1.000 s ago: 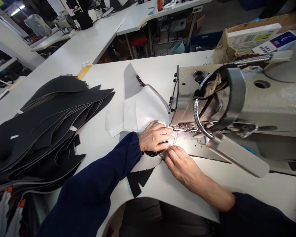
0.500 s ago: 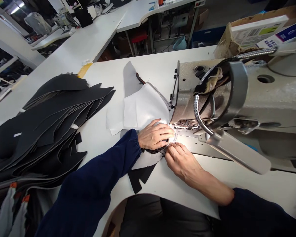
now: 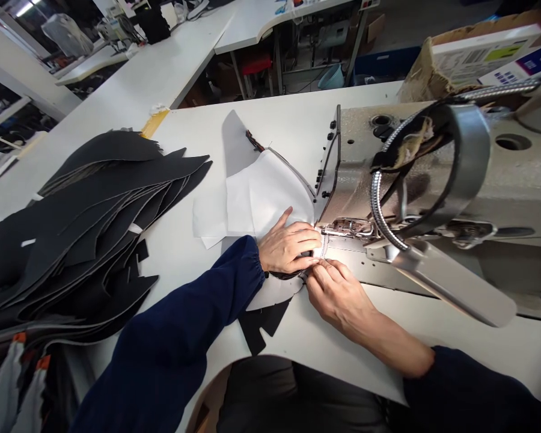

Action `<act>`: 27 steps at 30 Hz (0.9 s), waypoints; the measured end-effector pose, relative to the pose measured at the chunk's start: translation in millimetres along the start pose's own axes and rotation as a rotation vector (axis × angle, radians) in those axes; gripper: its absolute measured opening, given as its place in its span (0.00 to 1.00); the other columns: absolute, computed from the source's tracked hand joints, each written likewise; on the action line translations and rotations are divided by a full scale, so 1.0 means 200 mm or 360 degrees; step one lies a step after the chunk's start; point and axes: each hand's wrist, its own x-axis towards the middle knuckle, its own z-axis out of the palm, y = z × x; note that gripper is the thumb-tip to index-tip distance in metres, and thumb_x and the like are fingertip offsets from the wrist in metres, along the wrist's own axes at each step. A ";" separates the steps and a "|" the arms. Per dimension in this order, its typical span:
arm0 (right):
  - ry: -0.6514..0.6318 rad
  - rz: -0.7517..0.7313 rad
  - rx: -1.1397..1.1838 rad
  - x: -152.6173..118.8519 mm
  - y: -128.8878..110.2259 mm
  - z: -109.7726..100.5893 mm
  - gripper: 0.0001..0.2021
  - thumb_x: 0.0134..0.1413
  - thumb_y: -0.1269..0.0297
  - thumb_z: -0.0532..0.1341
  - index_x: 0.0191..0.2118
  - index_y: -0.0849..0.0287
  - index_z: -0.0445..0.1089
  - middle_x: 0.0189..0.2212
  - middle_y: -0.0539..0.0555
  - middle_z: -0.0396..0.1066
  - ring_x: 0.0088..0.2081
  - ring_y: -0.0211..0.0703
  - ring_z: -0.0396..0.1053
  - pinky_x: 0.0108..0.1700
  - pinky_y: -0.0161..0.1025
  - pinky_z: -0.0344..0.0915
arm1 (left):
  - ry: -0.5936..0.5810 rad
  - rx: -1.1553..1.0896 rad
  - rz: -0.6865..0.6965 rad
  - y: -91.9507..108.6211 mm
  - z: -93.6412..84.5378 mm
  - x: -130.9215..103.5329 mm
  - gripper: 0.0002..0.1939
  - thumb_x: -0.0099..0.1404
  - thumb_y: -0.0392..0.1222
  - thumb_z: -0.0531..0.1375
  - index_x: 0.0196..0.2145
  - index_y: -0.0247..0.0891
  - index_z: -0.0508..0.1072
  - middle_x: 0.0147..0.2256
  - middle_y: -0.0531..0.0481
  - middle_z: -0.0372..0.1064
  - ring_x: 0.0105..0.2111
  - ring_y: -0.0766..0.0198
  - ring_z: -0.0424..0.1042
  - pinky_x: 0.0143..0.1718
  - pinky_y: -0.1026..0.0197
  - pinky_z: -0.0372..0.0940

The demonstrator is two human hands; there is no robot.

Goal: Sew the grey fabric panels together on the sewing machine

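A white and grey fabric piece (image 3: 277, 186) with dark trim lies on the table beside the sewing machine (image 3: 360, 180), its right edge reaching the needle area. My left hand (image 3: 288, 245) rests flat on this fabric, fingers stretched toward the needle and thumb spread away. Just right of it, my right hand (image 3: 336, 288) is closed in a pinch on the fabric's near edge, in front of the machine. The fingertips of both hands almost meet. Below the left hand a black flap (image 3: 261, 328) sticks out toward me. The machine's head hides the needle.
Stacked black cut pieces (image 3: 94, 210) cover the left of the white table (image 3: 198, 337). Grey pieces with orange tabs (image 3: 27, 379) lie at the lower left. A cardboard box (image 3: 421, 78) stands behind the machine. The machine's grey lever-like arm (image 3: 460, 285) juts out at the right.
Both hands and the fabric under them have shifted slightly right in the picture. The machine also appears farther right and larger, as the view has moved a little. The right hand keeps its pinch.
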 end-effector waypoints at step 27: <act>0.0069 0.0013 -0.0041 0.01 0.04 0.00 0.09 0.57 0.76 0.53 0.31 0.64 0.70 0.36 0.64 0.68 0.48 0.54 0.63 0.46 0.46 0.57 | 0.0042 0.0096 0.0030 0.00 0.01 0.00 0.16 0.70 0.47 0.50 0.45 0.43 0.74 0.49 0.52 0.72 0.48 0.57 0.66 0.66 0.37 0.24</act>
